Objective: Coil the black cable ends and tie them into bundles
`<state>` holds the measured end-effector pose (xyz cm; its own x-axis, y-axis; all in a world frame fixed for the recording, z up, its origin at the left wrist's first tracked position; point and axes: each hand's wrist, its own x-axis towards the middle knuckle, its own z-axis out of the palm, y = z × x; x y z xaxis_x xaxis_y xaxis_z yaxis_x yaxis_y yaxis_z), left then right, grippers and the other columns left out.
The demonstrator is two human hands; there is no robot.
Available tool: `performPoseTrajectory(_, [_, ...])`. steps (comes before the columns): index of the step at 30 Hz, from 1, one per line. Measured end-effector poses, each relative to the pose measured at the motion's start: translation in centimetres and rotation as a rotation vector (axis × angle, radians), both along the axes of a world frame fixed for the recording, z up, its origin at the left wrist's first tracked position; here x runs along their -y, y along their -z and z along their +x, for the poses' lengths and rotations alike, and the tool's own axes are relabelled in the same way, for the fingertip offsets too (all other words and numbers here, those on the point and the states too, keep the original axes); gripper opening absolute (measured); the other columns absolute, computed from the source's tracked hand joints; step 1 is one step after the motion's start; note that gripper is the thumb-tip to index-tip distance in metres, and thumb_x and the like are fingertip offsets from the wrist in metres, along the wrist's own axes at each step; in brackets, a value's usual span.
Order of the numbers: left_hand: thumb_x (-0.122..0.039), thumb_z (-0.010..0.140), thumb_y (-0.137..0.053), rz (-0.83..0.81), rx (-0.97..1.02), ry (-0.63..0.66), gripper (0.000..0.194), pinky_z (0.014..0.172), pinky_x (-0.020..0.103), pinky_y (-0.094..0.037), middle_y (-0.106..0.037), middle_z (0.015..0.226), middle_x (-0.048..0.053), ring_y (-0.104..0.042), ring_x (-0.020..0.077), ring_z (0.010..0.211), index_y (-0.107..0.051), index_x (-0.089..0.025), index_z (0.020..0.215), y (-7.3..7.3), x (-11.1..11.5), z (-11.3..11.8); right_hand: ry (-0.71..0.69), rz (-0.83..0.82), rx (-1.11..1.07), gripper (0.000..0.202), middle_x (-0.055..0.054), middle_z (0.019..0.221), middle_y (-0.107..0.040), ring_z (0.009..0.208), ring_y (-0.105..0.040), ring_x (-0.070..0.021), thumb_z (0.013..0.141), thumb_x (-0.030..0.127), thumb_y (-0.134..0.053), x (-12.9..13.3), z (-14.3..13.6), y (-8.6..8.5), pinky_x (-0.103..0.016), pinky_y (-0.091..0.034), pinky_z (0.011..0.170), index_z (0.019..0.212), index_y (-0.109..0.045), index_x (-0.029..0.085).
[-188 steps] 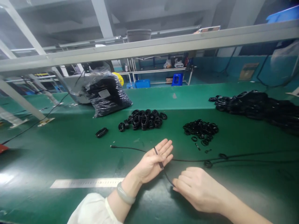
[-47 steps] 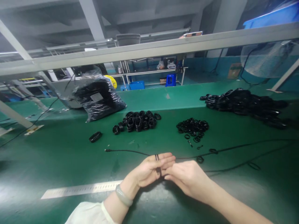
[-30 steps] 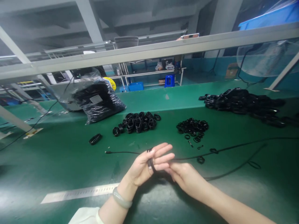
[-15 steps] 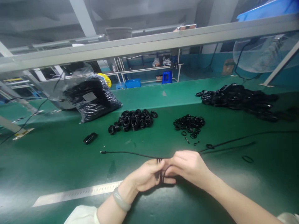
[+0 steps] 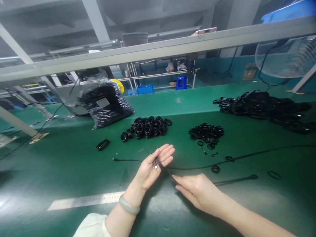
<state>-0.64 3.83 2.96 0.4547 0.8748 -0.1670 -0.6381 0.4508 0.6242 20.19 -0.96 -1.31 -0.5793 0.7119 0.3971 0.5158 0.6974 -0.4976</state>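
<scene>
My left hand [image 5: 147,172] is turned palm up, fingers stretched out, with a black cable [image 5: 159,162] looped around them. Its thumb lies over the loops, and a small silver plug [image 5: 155,167] shows in the palm. To the right, my right hand [image 5: 198,189] pinches a length of the same cable between thumb and fingertips. Another black cable end with a plug [image 5: 115,159] lies left of my left hand. A long black cable [image 5: 243,154] runs off to the right edge, and a cable end [image 5: 253,177] sits behind my right wrist.
Coiled black cables [image 5: 148,128] stand in a pile mid-table, with one bundle [image 5: 102,144] to their left. Small black rings [image 5: 206,132] lie heaped to the right. Farther back are a bag of black items [image 5: 108,108] and a large dark pile [image 5: 261,107]. A ruler strip [image 5: 86,201] lies in front.
My left hand has opened out its fingers and turned the palm up, with the loops around them. My right hand has moved down and away from it, drawing the cable. The view has shifted slightly left.
</scene>
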Motion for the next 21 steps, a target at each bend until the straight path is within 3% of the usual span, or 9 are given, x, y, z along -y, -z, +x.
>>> performPoseTrajectory(4, [-0.015,0.096,-0.048,-0.012,-0.124,-0.042,0.045,0.110,0.047,-0.043,-0.049,0.145,0.025,-0.053,0.0334,0.131,-0.048,0.000,0.138,1.1,0.2,0.8,-0.092,0.172,0.066,0.029,-0.005,0.071,-0.071,0.057,-0.066,-0.0185,0.100,0.018,-0.043,0.7,0.1,-0.7,-0.029,-0.044,0.052,0.115,-0.067,0.011])
performPoseTrajectory(8, [-0.017,0.093,-0.058,-0.032,-0.253,0.105,0.034,0.106,0.047,-0.046,-0.057,0.139,0.022,-0.060,0.0312,0.124,-0.062,-0.006,0.125,2.5,1.7,2.3,-0.053,0.268,-0.098,0.018,-0.003,0.070,-0.069,0.061,-0.064,-0.0148,0.098,0.021,-0.053,-0.2,1.1,-1.5,-0.025,-0.045,0.058,0.100,-0.071,0.016])
performPoseTrajectory(12, [-0.033,0.097,-0.052,0.038,-0.252,0.381,0.037,0.099,0.043,-0.052,-0.066,0.128,0.022,-0.068,0.0290,0.112,-0.067,-0.008,0.121,2.8,3.1,3.1,0.111,0.033,-0.291,0.013,-0.001,0.078,-0.067,0.066,-0.064,-0.0118,0.093,0.023,-0.063,-1.3,1.7,-1.6,-0.021,-0.048,0.062,0.085,-0.074,0.022])
performPoseTrajectory(16, [-0.039,0.099,-0.046,0.071,-0.255,0.536,0.046,0.083,0.037,-0.060,-0.069,0.120,0.026,-0.071,0.0303,0.104,-0.069,-0.003,0.115,2.5,3.5,2.9,0.203,-0.144,-0.387,0.012,-0.001,0.084,-0.067,0.073,-0.065,-0.0134,0.090,0.021,-0.066,-1.9,1.6,-1.3,-0.022,-0.051,0.066,0.087,-0.077,0.024])
performPoseTrajectory(18, [-0.038,0.100,-0.044,0.057,-0.228,0.548,0.047,0.072,0.030,-0.062,-0.074,0.105,0.025,-0.075,0.0267,0.091,-0.071,0.000,0.108,2.3,3.3,2.5,0.235,-0.184,-0.391,0.014,-0.001,0.085,-0.069,0.076,-0.067,-0.0147,0.091,0.023,-0.064,-1.9,1.6,-1.1,-0.023,-0.052,0.069,0.091,-0.078,0.025])
performPoseTrajectory(21, [-0.029,0.101,-0.043,0.016,-0.119,0.400,0.039,0.057,0.016,-0.057,-0.077,0.101,0.018,-0.075,0.0144,0.073,-0.069,-0.004,0.114,1.7,2.5,1.7,0.266,-0.179,-0.275,0.024,-0.002,0.088,-0.073,0.079,-0.069,-0.0174,0.097,0.025,-0.054,-1.9,1.6,-0.8,-0.027,-0.053,0.071,0.109,-0.075,0.027])
